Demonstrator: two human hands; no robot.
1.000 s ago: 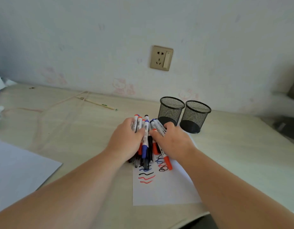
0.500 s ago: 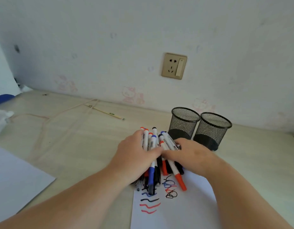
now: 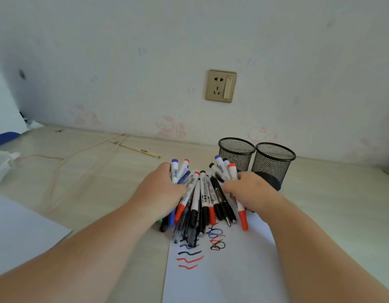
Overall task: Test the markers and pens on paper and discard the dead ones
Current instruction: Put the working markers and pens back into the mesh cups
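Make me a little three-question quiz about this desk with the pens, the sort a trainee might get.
1. True or false: the two black wire-mesh pen cups already hold markers.
2. Which colours are the test squiggles on the white sheet of paper? A) green and yellow B) blue, black and red C) purple only
3. What is each hand doing?

Key
1. False; no markers show inside either.
2. B.
3. The left hand grips some markers at the left of the pile of capped markers and pens, the right hand grips some at its right; the rest lie between.
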